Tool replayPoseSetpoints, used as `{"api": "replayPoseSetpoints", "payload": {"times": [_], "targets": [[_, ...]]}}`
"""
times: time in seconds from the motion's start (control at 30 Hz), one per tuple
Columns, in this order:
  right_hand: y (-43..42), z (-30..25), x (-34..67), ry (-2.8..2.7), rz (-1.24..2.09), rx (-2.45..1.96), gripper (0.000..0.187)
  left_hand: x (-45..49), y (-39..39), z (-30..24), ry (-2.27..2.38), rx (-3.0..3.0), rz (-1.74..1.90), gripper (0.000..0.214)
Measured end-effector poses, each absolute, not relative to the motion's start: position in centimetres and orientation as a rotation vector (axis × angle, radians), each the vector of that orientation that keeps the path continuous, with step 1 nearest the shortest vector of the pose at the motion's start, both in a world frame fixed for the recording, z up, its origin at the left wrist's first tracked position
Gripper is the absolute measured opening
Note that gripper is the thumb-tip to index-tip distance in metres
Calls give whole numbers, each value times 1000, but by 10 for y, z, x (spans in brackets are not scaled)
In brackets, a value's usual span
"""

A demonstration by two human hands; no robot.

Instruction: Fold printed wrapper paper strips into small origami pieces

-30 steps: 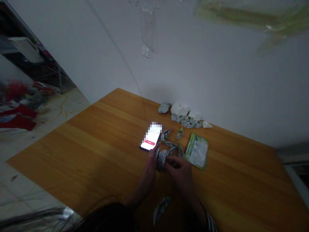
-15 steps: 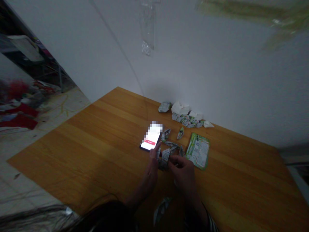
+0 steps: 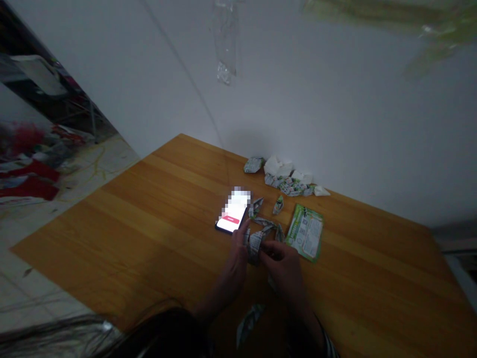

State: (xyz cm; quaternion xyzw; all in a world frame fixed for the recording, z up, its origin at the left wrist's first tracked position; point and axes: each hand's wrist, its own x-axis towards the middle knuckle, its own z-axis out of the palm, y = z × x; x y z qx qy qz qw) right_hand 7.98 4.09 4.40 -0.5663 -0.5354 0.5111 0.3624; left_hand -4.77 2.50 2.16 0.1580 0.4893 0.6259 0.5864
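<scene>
Folded printed-paper piece [image 3: 255, 242]: positioned at the lower centre of the frame, between my hands. My left hand [image 3: 237, 256] grips its left side; my right hand [image 3: 282, 258] pinches its right edge, exact fingertip contact hidden in shadow. Handling, as I judge it: very light, stiff along layered folds, soft across flat faces, hardly slippery, easily crushed. Hold it by the thick folded edges, using light pressure. Beyond, near centre, lie a green-and-white printed packet [image 3: 306, 233], a lit smartphone [image 3: 233, 214] and loose folded pieces [image 3: 278, 205]. Farthest, a paper cluster [image 3: 288, 186] sits along the wooden table's [image 3: 156, 199] back edge.
</scene>
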Motion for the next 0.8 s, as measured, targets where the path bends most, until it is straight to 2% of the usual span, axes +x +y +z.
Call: {"api": "replayPoseSetpoints", "payload": {"times": [0.1,0.23,0.47,0.8], "targets": [[41,44,80,-1438,1291,-1466,15,-41,24,24,1215,523,1556,43],[43,44,80,-1498,1297,-1432,8,-37,19,32,1201,664,1515,50],[43,38,83,-1381,1485,-1387,9,-35,12,36,1132,748,1486,71],[39,40,93,-1461,1439,-1367,8,-20,9,33,956,1002,1366,68]]}}
